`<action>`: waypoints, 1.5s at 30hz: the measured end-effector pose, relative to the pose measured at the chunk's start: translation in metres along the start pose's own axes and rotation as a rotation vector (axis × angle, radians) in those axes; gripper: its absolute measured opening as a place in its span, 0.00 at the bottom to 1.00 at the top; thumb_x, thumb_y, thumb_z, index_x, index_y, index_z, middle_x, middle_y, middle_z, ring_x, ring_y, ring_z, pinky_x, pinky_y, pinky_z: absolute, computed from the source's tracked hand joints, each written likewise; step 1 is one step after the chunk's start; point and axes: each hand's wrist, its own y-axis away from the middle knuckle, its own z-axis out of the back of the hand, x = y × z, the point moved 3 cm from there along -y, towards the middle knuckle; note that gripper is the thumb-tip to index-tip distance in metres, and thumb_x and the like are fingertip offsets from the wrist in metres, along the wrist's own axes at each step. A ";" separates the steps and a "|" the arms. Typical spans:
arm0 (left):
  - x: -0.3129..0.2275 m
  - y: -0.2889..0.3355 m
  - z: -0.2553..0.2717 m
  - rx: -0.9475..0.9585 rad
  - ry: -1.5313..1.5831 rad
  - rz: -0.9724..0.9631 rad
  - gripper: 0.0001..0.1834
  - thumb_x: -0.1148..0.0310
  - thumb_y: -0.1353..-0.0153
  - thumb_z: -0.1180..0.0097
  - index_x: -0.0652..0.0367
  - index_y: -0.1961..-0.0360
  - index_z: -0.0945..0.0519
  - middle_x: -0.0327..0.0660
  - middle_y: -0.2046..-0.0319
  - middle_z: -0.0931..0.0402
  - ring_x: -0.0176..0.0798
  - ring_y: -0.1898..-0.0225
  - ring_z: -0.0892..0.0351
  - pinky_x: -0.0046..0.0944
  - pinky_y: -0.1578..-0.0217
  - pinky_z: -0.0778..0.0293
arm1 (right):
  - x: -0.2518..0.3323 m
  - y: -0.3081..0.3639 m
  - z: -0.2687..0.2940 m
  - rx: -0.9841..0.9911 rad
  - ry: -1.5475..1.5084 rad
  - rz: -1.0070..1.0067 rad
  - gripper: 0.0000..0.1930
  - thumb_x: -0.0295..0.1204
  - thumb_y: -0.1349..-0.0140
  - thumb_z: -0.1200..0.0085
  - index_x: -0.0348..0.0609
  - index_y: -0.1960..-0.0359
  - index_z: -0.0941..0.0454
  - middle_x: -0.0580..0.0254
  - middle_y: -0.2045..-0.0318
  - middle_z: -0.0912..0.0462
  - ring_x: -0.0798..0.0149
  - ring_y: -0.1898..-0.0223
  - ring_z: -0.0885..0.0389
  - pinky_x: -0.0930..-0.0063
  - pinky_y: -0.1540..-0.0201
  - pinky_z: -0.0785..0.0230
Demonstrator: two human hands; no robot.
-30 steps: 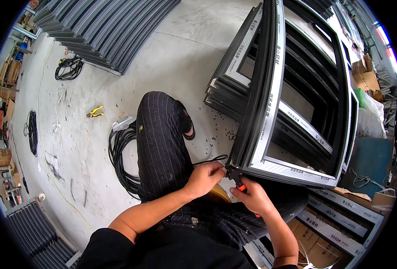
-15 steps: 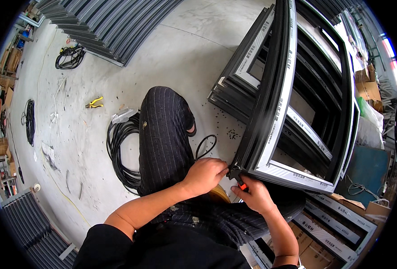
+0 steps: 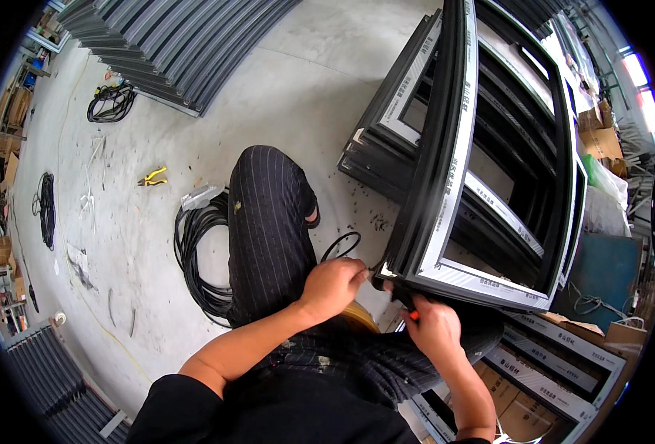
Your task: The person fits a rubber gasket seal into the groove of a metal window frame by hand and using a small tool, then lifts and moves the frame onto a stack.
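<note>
My left hand [image 3: 335, 287] is closed, fingertips pinched, just left of the near corner of a dark window frame [image 3: 449, 214] with white printed film. A thin black strip [image 3: 344, 238] loops up behind this hand and seems to run into its fingers. Under that corner my right hand [image 3: 435, 323] is wrapped round a small black-and-orange hand tool [image 3: 414, 315], whose working end is dark and mostly hidden. A coil of black strip [image 3: 187, 255] lies on the floor left of my bent knee [image 3: 268, 214].
More frames [image 3: 387, 133] lean behind the near one, and others [image 3: 557, 370] lie at the lower right. Yellow-handled pliers [image 3: 152, 176] rest on the floor at left. Grey profiles [image 3: 172, 44] are stacked at the back, beside a black cable bundle [image 3: 111, 102]. A yellow roll [image 3: 358, 317] sits between my arms.
My left hand has drawn slightly left, away from the frame corner. My right hand has shifted a little right and down with the tool. The view has moved slightly.
</note>
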 end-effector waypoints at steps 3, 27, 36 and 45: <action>0.003 0.001 0.000 0.085 0.113 0.074 0.11 0.66 0.39 0.46 0.64 0.67 0.20 0.49 0.73 0.21 0.50 0.71 0.21 0.43 0.67 0.28 | -0.007 0.047 -0.004 0.004 0.057 -0.017 0.18 0.41 0.48 0.37 0.39 0.63 0.23 0.52 0.76 0.24 0.48 0.70 0.23 0.58 0.66 0.31; 0.001 0.020 -0.045 0.189 1.166 0.647 0.10 0.65 0.34 0.46 0.60 0.57 0.26 0.44 0.63 0.22 0.43 0.60 0.20 0.44 0.55 0.21 | 0.043 0.037 -0.075 -0.406 -1.114 -0.147 0.27 0.22 0.43 0.39 0.37 0.44 0.39 0.60 0.67 0.21 0.70 0.66 0.22 0.78 0.63 0.30; 0.011 -0.022 -0.033 0.180 0.876 0.453 0.17 0.60 0.34 0.45 0.65 0.56 0.23 0.37 0.66 0.21 0.34 0.64 0.20 0.34 0.62 0.22 | 0.034 0.032 -0.079 -0.501 -0.899 -0.076 0.05 0.25 0.36 0.46 0.35 0.66 0.24 0.65 0.78 0.23 0.78 0.79 0.31 0.80 0.77 0.37; 0.019 -0.030 -0.038 0.101 0.612 0.290 0.11 0.67 0.36 0.43 0.67 0.63 0.20 0.38 0.73 0.21 0.30 0.72 0.21 0.29 0.71 0.27 | 0.049 0.021 -0.084 -0.118 -1.191 -0.159 0.08 0.29 0.33 0.49 0.35 0.64 0.24 0.68 0.79 0.23 0.78 0.80 0.32 0.83 0.77 0.39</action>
